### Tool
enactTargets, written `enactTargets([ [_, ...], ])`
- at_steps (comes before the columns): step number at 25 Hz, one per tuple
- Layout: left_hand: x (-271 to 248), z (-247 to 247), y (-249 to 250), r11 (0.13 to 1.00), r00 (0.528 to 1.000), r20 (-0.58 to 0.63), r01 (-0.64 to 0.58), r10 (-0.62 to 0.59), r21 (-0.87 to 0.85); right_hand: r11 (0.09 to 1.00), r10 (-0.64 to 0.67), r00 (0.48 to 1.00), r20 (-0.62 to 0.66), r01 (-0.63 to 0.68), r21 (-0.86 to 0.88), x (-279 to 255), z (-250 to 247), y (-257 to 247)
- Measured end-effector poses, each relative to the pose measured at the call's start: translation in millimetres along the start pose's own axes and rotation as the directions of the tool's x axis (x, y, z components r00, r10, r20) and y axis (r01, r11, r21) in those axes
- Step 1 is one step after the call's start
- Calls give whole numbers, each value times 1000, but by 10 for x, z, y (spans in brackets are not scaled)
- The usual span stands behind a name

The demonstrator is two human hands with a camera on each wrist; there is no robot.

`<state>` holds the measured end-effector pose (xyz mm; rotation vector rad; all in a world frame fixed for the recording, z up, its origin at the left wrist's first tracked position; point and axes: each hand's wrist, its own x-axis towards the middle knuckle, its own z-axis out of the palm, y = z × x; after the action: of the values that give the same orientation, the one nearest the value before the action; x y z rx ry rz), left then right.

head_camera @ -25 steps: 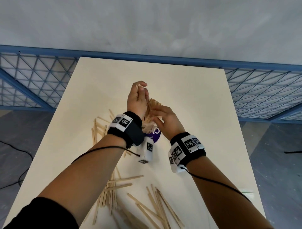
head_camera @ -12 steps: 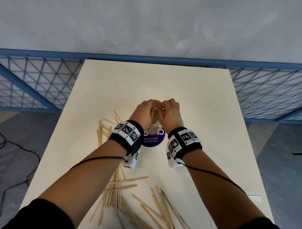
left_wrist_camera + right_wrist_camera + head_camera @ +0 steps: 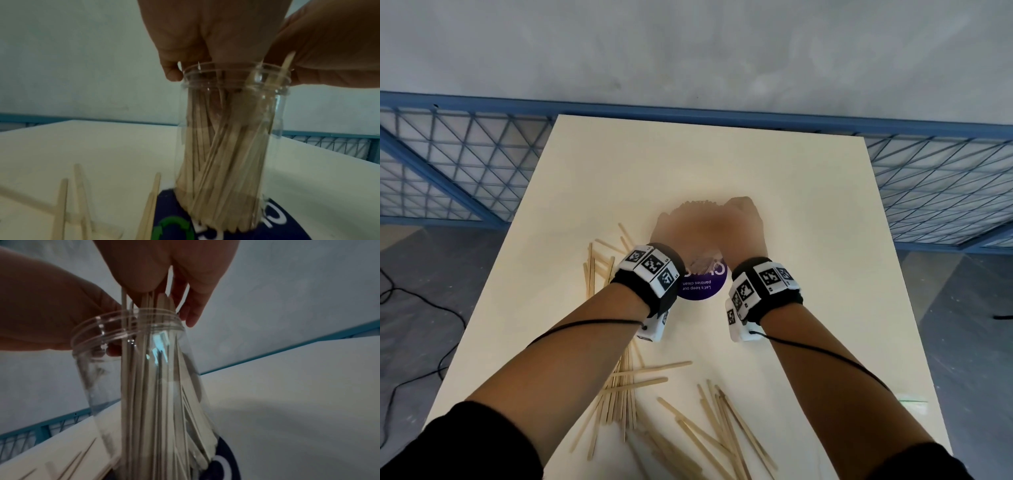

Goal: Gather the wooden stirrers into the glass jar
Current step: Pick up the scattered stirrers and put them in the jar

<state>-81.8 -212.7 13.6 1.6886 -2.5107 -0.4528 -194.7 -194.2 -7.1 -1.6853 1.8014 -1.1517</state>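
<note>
Pressing together over the jar (image 3: 232,146), the left hand (image 3: 676,228) and right hand (image 3: 744,226) are closed around the tops of the stirrers (image 3: 218,162) standing inside it. The jar is set on a purple disc (image 3: 700,286) mid-table (image 3: 808,205). Loose sticks (image 3: 709,421) are scattered toward the near edge.

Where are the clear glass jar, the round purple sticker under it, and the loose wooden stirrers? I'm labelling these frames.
Clear glass jar (image 3: 236,78), left wrist view, on its threaded rim.
Round purple sticker (image 3: 702,286), head view, on its printed face.
Loose wooden stirrers (image 3: 726,425), head view, on the near pile.
</note>
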Motion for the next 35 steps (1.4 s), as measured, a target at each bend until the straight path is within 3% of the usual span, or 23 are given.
enactTargets([
  [2, 1, -5, -30, 990, 996, -88, 11, -23, -141, 999, 26, 1000, -17, -26, 33, 32, -25, -14],
  [4, -15, 0, -49, 910, 968, -200, 58, -151, -410, 1000, 6, 999, -51, -4, 31, 25, -54, -7],
  [7, -98, -12, 19, 737, 960, -111, 120, -257, -666, 1000, 2, 1000, -13, -2, -5, -80, -71, 25],
  [8, -126, -25, 52, 721, 967, -81, 123, -241, -682, 1000, 12, 1000, 22, -12, -13, -114, -85, 26],
  [10, -212, -68, 101, 802, 985, -73, 84, -157, -591, 1000, -18, 999, 44, 18, -12, -200, -152, 10],
  [13, -401, -180, 130, 898, 966, -243, -27, -90, -439, 999, -43, 999, -18, 43, 7, -379, -325, 4],
  [15, -665, -178, 140, 889, 949, -285, -8, -138, -457, 998, 57, 996, 63, -56, -14, -650, -447, 45],
  [17, -1049, -81, 135, 872, 990, -89, 54, -110, -487, 983, 174, 965, 196, -158, -94, -1001, -521, 116],
  [19, -1492, 73, 94, 927, 980, 198, 54, 23, -372, 954, 265, 905, 333, -196, -227, -1376, -550, 180],
  [22, -2162, 381, 16, 988, 830, 538, -115, 151, -99, 884, 405, 749, 524, -174, -435, -1991, -547, 200],
  [24, -2509, 568, -3, 963, 764, 617, -268, 187, 40, 806, 544, 637, 545, -216, -551, -2374, -531, 148],
  [25, -2630, 642, -16, 940, 758, 620, -329, 204, 92, 769, 590, 613, 525, -230, -596, -2525, -507, 121],
  [28, -2754, 797, -97, 906, 763, 604, -395, 230, 154, 717, 612, 647, 454, -212, -664, -2778, -399, 97],
  [31, -2632, 857, -167, 913, 770, 600, -379, 219, 153, 723, 610, 705, 362, -307, -618, -2818, -362, 95],
  [35, -2445, 918, -61, 882, 786, 544, -442, 293, 164, 715, 622, 729, 288, -377, -589, -2790, -362, 137],
])
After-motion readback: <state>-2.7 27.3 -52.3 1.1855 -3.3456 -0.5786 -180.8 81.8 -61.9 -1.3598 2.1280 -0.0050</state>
